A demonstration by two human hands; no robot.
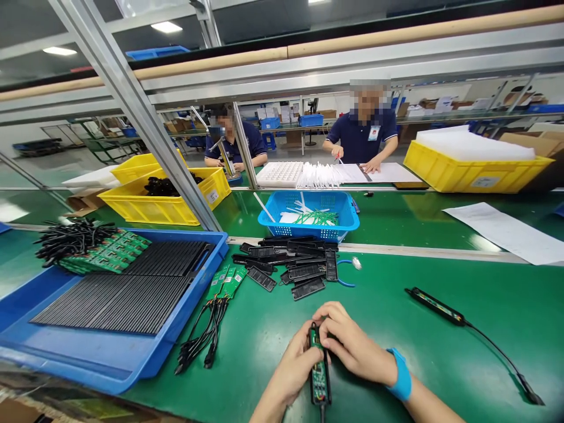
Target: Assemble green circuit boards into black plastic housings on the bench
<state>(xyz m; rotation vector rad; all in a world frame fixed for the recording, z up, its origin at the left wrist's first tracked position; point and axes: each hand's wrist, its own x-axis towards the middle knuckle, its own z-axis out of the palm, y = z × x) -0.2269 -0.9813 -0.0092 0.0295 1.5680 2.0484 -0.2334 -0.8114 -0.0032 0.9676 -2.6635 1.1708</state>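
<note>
Circuit board (320, 376): near six o'clock, in black casing (312, 390); probably light, stiff, fragile on its bare face.
Left hand (296, 365): I grip the casing, thumb on board.
Right hand (355, 345): my fingers close on its twelve-o'clock end.
Safest hold: casing edges, I judge.

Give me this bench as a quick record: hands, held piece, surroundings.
Left hand: holds black casing, thumb over its circuit board
Right hand: fingers at the casing's far end, grip unclear
Ahead: loose black casings; blue basket beyond
Left side: wired green boards; blue tray with black strips and more wired boards
Right side: another wired, cased board
Across: two people
</note>
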